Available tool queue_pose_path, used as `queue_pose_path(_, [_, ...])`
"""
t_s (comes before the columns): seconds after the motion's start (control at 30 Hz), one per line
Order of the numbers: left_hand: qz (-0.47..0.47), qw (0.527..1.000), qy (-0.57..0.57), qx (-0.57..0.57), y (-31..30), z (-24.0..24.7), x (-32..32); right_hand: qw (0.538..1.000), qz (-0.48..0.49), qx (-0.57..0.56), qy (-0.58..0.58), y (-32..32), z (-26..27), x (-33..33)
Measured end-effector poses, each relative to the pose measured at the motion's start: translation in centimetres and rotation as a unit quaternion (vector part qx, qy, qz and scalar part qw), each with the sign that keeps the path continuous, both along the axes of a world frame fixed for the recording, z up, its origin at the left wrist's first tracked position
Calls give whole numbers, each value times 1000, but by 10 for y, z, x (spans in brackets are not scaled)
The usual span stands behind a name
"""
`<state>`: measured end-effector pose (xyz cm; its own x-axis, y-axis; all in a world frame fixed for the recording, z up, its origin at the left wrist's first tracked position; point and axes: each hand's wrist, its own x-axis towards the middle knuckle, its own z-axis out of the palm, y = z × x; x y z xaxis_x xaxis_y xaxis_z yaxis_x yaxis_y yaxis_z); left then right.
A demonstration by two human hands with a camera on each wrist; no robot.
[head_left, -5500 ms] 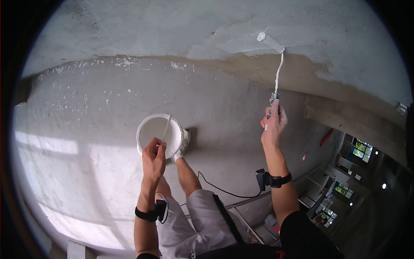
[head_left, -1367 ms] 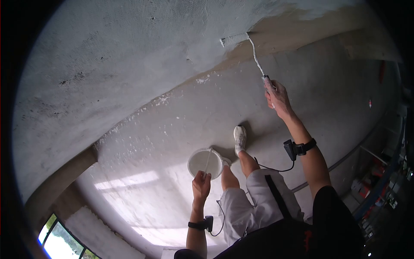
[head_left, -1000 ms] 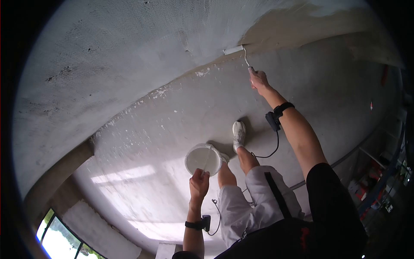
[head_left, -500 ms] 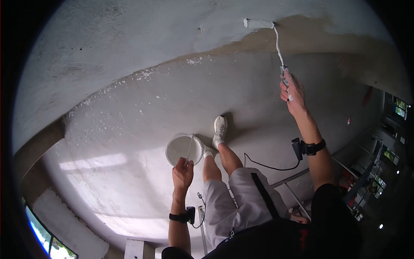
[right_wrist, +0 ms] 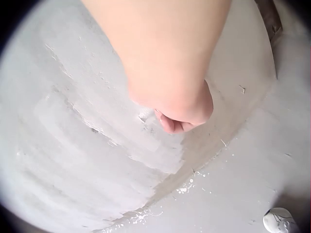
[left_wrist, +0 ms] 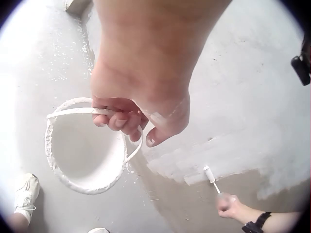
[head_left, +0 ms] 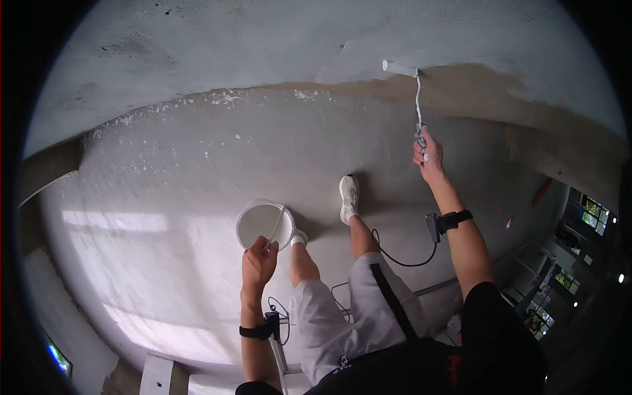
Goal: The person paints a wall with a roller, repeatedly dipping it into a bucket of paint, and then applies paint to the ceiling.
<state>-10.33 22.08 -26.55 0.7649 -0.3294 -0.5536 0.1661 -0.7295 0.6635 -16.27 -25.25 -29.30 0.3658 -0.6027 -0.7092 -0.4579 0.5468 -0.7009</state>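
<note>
My left hand (head_left: 259, 266) grips the white handle (left_wrist: 80, 111) of a bucket (head_left: 241, 227), its fingers curled round it in the left wrist view. Pale paint or coating lies inside the bucket. At upper right, my right hand (head_left: 429, 157) holds the grip of a paint roller (head_left: 400, 68), whose white sleeve lies at the wall (head_left: 276, 46) beside a brown uncoated-looking patch (head_left: 471, 89). White smears mark the left thumb. In the right wrist view the right hand (right_wrist: 177, 107) hides most of the roller.
White splatters (head_left: 227, 97) dot the floor (head_left: 197, 178) along the wall's foot. A white shoe (head_left: 349, 197) stands right of the bucket. A black cable (head_left: 401, 263) hangs from the right wrist camera. Metal bars (head_left: 440, 286) and windows (head_left: 594, 214) lie farther right.
Since half a second ago, the roller has moved down toward the wall's lower edge with my right hand. The head view has shifted, and the left hand still grips the bucket's handle.
</note>
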Motion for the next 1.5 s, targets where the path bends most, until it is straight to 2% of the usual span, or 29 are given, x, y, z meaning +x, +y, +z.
queue_pose_path(0.07, [34,999,-3,26,-10,2,-5,1000,3,29,0,-8,-57,3])
queue_pose_path(0.17, [73,994,-64,58,-27,-5,0,998,-11,48,26,-18,-115,22])
queue_pose_path(0.27, [148,983,-86,65,-30,-6,-9,997,-1,62,42,-25,-159,25])
queue_pose_path(0.43, [175,968,-153,93,-51,-13,-28,992,9,105,63,-53,-231,29])
queue_pose_path(0.5, [167,969,-146,105,-54,-12,-40,991,7,113,74,-45,-229,21])
queue_pose_path(0.57, [154,975,-150,54,-68,-16,-34,992,5,103,73,-47,-223,23])
queue_pose_path(0.63, [149,977,-148,49,-73,-24,-36,993,10,106,59,-46,-205,23])
queue_pose_path(0.73, [110,981,-158,4,-83,-26,-36,989,32,140,19,-50,-139,7])
queue_pose_path(0.87, [67,989,-131,-1,-97,-21,-25,989,47,138,-8,-64,-61,2])
queue_pose_path(0.9, [81,988,-130,-1,-101,-22,-24,990,45,132,-16,-66,-41,-3])
queue_pose_path(0.97, [14,979,-198,-47,-107,-21,-25,992,45,113,-35,-64,2,-14])
queue_pose_path(1.0, [3,981,-192,-40,-110,-18,-24,993,44,100,-43,-63,22,-19])
queue_pose_path(1.13, [-20,978,-197,-62,-115,-23,-24,994,39,79,-59,-64,72,-35])
queue_pose_path(1.23, [-3,980,-185,-68,-114,-27,-26,994,43,85,-52,-67,69,-31])
queue_pose_path(1.3, [2,979,-193,-65,-111,-34,-26,993,49,107,-22,-66,42,-22])
queue_pose_path(1.5, [6,982,-186,-42,-102,-44,-25,985,84,149,37,-60,-96,20])
